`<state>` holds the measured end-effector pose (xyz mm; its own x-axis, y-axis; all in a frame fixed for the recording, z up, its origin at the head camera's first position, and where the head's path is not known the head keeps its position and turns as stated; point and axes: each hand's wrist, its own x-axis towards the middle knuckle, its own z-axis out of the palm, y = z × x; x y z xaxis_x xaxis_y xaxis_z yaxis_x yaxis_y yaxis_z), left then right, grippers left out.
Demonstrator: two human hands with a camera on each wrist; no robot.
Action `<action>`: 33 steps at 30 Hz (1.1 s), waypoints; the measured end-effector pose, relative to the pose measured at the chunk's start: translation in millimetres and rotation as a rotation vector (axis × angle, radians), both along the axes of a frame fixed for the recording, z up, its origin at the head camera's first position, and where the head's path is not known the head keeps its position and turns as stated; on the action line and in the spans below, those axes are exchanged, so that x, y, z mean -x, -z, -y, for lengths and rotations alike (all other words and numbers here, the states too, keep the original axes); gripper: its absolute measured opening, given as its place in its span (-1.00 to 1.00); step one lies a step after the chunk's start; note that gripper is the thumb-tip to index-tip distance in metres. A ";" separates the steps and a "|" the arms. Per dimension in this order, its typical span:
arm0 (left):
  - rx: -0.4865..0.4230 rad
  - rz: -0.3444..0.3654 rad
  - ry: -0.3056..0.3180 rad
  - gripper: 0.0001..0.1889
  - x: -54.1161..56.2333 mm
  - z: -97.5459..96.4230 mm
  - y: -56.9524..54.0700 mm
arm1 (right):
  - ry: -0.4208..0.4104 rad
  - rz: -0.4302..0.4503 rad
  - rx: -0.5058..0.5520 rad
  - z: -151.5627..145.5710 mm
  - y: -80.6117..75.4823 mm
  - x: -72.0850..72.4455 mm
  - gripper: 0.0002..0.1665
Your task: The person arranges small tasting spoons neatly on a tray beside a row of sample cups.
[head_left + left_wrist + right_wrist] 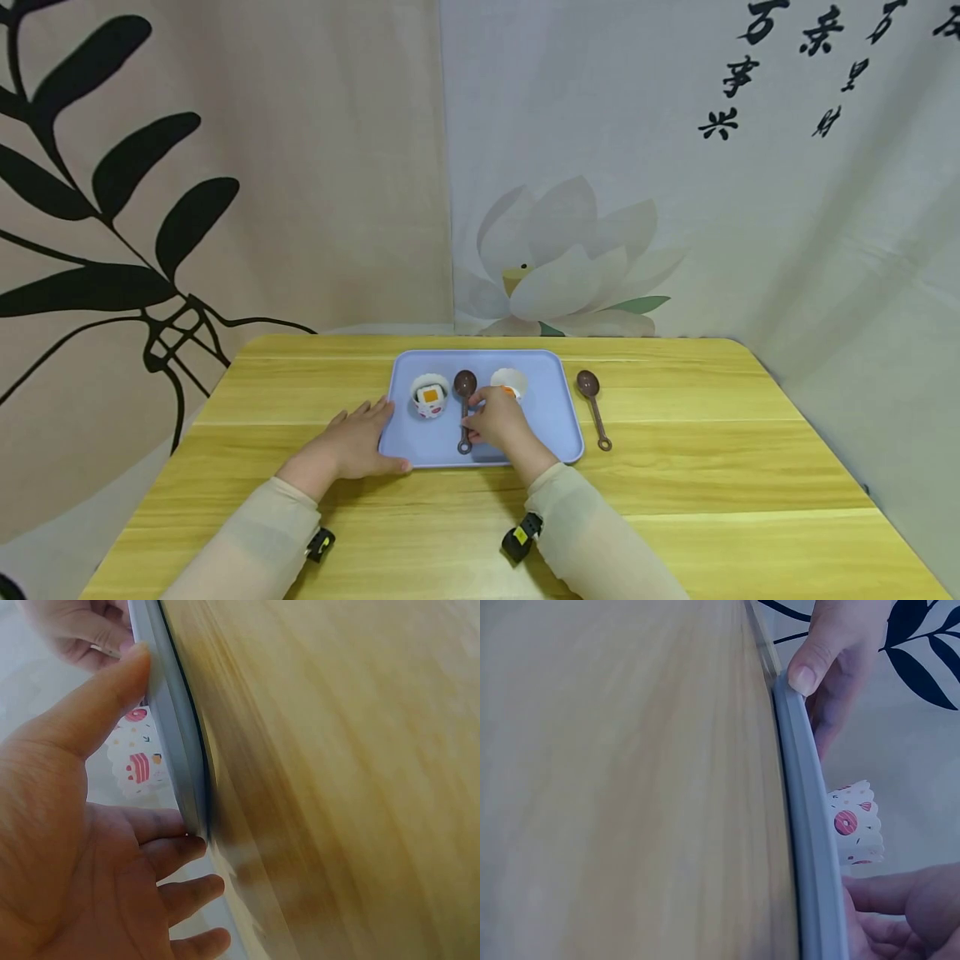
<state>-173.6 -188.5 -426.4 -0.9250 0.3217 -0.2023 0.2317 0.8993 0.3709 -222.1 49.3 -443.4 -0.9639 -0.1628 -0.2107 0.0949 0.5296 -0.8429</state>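
A light blue tray (435,452) lies on the table. My left hand (352,446) rests against its left end, thumb on the front rim and fingers spread nearly straight along the side. On the tray's middle lies a brown spoon (465,382), bowl toward the back. The fingers of my right hand (501,423) pinch its handle. Left of the spoon stands a patterned paper cup (430,411) with a white and orange piece inside. Another white cup (514,378) with something orange is behind my right hand, partly hidden. In the right wrist view, my right fingers (889,892) are curled behind the rim.
A second brown spoon (588,385) lies on the wooden table (712,467), just right of the tray. Behind the table's back edge hangs a printed curtain (360,167). Each sleeve has a small black device (517,540) at the wrist.
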 end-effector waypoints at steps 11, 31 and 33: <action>0.006 0.003 0.002 0.17 0.3 1.5 0.6 | -0.010 -0.038 -0.034 0.7 -3.3 -2.3 -0.71; -0.001 0.009 0.000 0.17 -0.8 0.3 -0.8 | -0.065 -0.100 -0.075 -14.6 -25.9 -15.4 -0.64; -0.002 0.012 -0.002 0.17 0.1 0.8 1.4 | -0.076 -0.099 -0.068 -17.9 -28.6 -17.0 -0.62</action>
